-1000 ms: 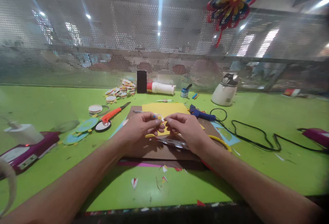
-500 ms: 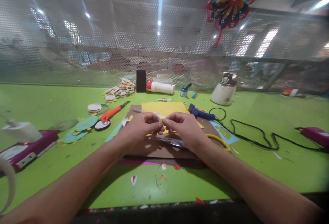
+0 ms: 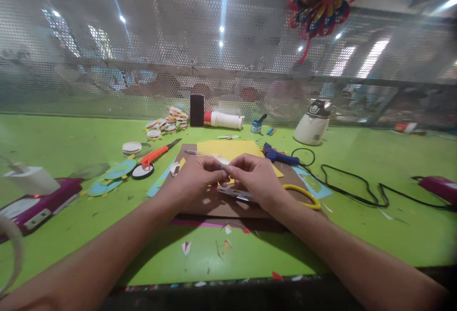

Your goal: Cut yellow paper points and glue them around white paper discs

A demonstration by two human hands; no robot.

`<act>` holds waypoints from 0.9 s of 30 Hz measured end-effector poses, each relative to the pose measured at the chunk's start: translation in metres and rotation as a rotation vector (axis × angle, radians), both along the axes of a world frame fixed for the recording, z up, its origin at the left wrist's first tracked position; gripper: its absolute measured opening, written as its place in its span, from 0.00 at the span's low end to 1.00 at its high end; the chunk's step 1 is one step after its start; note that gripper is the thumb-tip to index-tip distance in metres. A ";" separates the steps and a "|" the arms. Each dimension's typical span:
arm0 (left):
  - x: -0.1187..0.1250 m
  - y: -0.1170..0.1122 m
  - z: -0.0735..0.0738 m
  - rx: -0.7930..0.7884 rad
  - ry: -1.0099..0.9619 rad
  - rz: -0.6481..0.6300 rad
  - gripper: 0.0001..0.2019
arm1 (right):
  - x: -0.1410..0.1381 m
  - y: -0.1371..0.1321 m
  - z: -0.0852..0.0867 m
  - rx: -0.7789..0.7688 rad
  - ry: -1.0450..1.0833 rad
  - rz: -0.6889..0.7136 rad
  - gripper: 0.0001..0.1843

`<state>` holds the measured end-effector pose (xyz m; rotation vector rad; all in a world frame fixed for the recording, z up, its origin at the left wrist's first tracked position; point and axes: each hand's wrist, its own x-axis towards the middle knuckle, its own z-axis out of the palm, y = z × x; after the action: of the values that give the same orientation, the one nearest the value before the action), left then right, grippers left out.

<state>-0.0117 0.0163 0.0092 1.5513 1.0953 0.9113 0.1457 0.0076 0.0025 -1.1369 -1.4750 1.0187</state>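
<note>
One left hand: thumb and forefinger pressed together, pinching a small pale piece that the fingers mostly hid. One right hand: thumb and fingertips likewise drawn together, meeting the left at the same piece. The piece was held above a brown board, midway along the near edge of the green table.

One yellow sheet, on the far part of the board. One pair of yellow-handled scissors, partly under the right hand, blades pointing left. One blue glue gun, at the board's far right corner. One orange-handled cutting tool, left of the board. Several light-blue discs, beyond it toward the table's left.

Toward the far edge, left to right: a heap of white discs; one upright black rectangular object; one white cylinder with a red end, lying down; one small blue jar; one white container with a dark lid. Several paper scraps, near the table's near edge.
</note>
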 end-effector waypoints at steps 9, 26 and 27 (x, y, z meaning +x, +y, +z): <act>-0.006 -0.001 0.003 0.026 -0.020 -0.077 0.13 | 0.006 0.006 0.000 0.101 -0.031 -0.029 0.11; -0.098 0.066 0.003 0.116 1.060 0.268 0.08 | 0.007 0.014 -0.006 0.003 -0.028 0.055 0.10; -0.097 0.066 0.001 0.120 1.080 0.266 0.08 | 0.007 0.014 -0.006 0.005 -0.027 0.058 0.10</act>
<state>-0.1085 0.0825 0.0101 2.0831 2.0513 0.2333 0.1522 0.0217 -0.0037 -1.1141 -1.5383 1.0427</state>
